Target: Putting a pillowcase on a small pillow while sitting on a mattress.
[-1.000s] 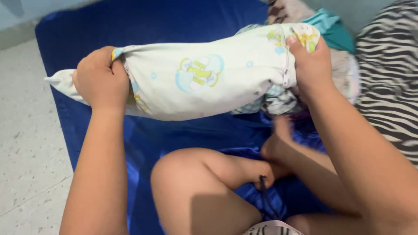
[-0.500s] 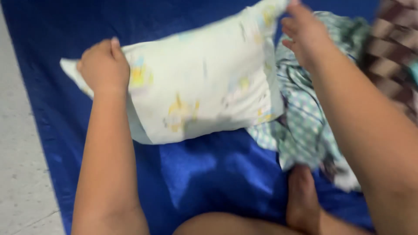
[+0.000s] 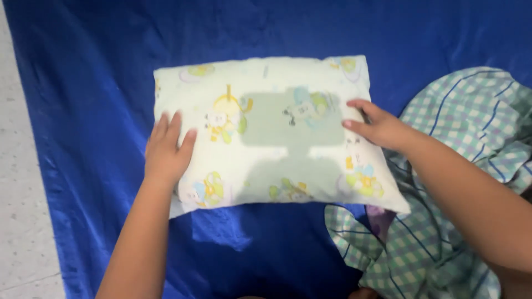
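Observation:
A small pale pillow with cartoon prints lies flat on a blue satin sheet. My left hand rests palm down on the pillow's left side, fingers spread. My right hand presses on its right side, fingers extended toward the middle. Neither hand grips anything. A shadow falls across the pillow's centre.
A crumpled green-and-white checked cloth lies at the right, partly under the pillow's lower right corner and under my right forearm. Speckled pale floor shows along the left edge beyond the sheet.
The pillow, held up in both hands before, has been laid flat on the sheet. Both hands let go of their grip and now lie open on top of it.

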